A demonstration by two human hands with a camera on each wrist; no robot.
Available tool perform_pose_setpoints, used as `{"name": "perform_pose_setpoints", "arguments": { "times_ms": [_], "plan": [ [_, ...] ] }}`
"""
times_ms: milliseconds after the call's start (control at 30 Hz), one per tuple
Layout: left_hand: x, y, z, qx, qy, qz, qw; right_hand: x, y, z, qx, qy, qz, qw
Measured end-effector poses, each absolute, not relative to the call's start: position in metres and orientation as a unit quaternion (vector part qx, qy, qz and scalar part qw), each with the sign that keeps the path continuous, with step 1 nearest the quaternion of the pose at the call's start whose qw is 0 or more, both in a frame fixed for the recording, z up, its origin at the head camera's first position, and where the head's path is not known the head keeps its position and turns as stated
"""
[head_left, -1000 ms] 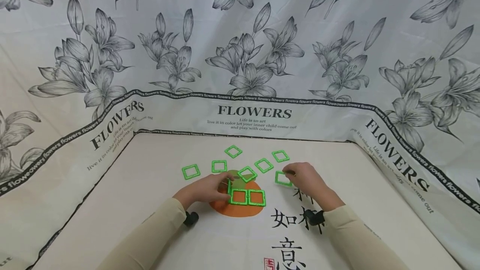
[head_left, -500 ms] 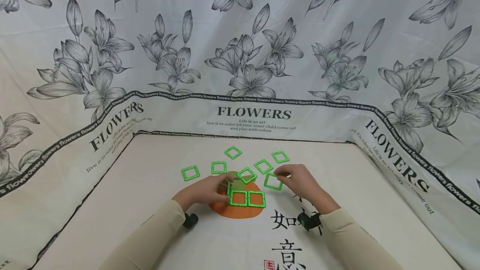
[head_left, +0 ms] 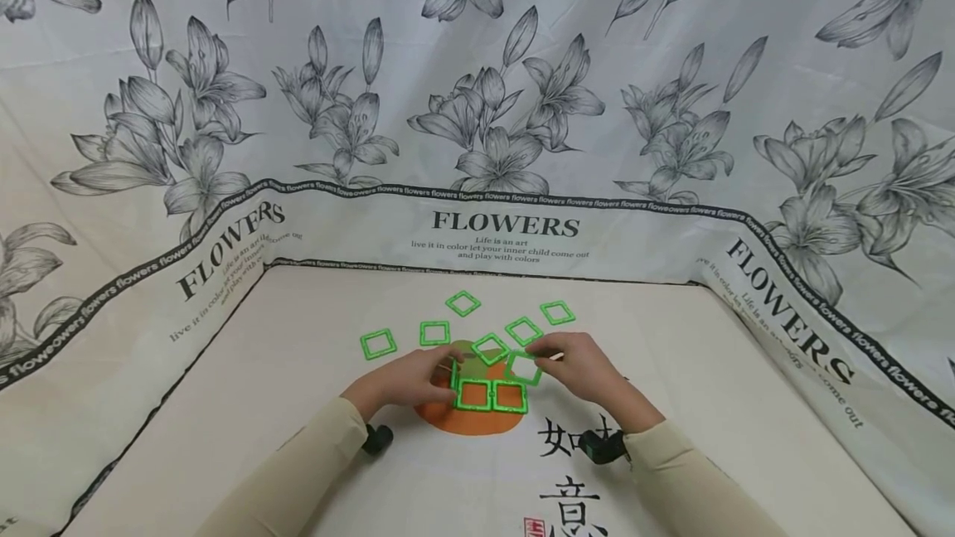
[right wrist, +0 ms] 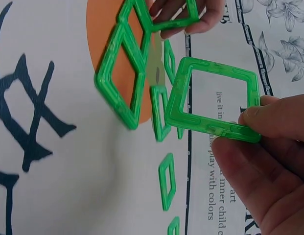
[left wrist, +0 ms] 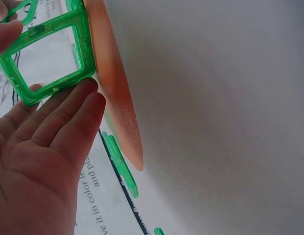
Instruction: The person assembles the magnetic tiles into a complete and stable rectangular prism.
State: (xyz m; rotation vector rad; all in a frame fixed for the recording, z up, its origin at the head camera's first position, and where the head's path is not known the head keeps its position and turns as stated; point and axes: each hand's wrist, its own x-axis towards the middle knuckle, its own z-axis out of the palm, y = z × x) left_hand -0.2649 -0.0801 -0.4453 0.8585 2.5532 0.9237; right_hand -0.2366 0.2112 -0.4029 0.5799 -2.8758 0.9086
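I list from my three feeds as follows.

Right hand (head_left: 578, 361): thumb and fingers narrow, pinching one corner of a green square frame (right wrist: 179, 93). That held piece is up off the bench (head_left: 418, 495), tilted, beyond and to the right of the joined pair as I see it from the head.

Left hand (head_left: 410, 378): thumb and fingers about an upright green square (left wrist: 85, 49), holding it on edge. Its foot meets the left side of the joined pair.

Joined pair: left flat square (head_left: 473, 408) and right flat square (head_left: 511, 409), both green, lying edge to edge over a printed orange disc (head_left: 462, 425).

Loose stock, six green squares, all flat on the bench beyond the pair: one at far left (head_left: 376, 333); one right of it (head_left: 434, 323); one farthest back (head_left: 457, 297); one just beside the held piece in the head view (head_left: 482, 341); two more toward the right (head_left: 516, 323) (head_left: 553, 303).

Surroundings: black brush characters (head_left: 570, 508) on the bench cloth, right of centre; a red seal mark (head_left: 534, 527) beside the lowest; white curtain (head_left: 403, 214) with grey lilies and the word FLOWERS on three sides; beige sleeves (head_left: 313, 462) on both arms; a black wrist unit (head_left: 376, 439) on each wrist.
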Motion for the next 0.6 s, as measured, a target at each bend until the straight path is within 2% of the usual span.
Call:
{"name": "perform_pose_setpoints", "arguments": {
  "times_ms": [600],
  "plan": [
    [-0.264, -0.081, -0.443, 0.295, 0.884, 0.328, 0.153, -0.227, 0.186, -0.408, 0.250, -0.916, 0.313, 0.009]
  ]
}}
